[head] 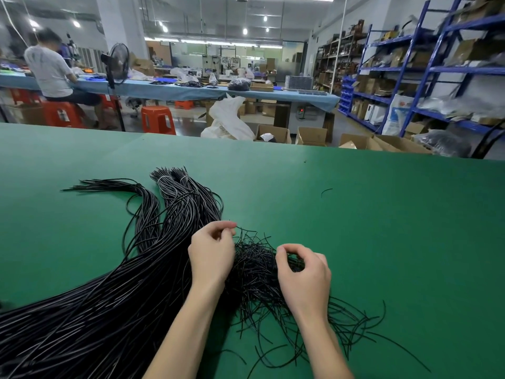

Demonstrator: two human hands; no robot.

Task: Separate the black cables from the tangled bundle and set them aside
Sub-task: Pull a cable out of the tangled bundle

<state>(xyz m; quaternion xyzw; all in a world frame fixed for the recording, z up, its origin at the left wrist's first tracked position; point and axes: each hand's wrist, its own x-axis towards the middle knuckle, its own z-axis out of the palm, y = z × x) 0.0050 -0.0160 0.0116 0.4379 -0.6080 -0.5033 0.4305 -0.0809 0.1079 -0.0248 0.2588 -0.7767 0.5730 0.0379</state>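
Note:
A tangled bundle of thin black cables (255,272) lies on the green table (382,228), between my two hands. My left hand (211,254) pinches the end of one thin cable at the bundle's upper left. My right hand (304,274) has its fingers curled into the tangle on the right and pinches some strands. A large sheaf of long black cables (103,305) runs from the lower left up to two tied ends (175,179). A smaller loose group of cables (142,206) fans out to the left of them.
One stray cable piece (326,191) lies alone at mid-right on the table. Beyond the far edge stand cardboard boxes (311,135), a white bag (229,119), orange stools (158,119), blue shelving (426,67) and a seated person (52,72) at another bench.

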